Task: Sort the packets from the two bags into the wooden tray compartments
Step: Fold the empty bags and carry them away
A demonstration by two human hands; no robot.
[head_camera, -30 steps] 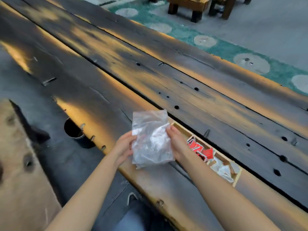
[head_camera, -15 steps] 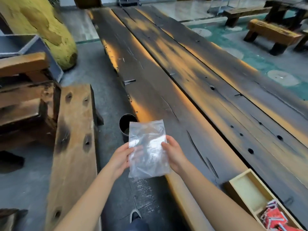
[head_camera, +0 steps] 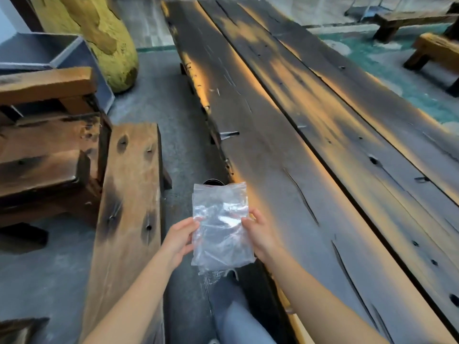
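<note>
A clear, crumpled plastic zip bag hangs upright between both my hands, over the gap between the long table's left edge and the bench. My left hand pinches its left side and my right hand pinches its right side. The bag looks empty; I see no packets inside it. The wooden tray and its packets are out of view.
The long dark plank table runs away to the right. A wooden bench lies on the left, stacked wooden furniture beyond it. A dark round bin stands on the floor just behind the bag. My knee is below.
My view has swung left, so the tray with red and white packets has slid out of frame at the right. The bag has moved left off the table, still held in both hands.
</note>
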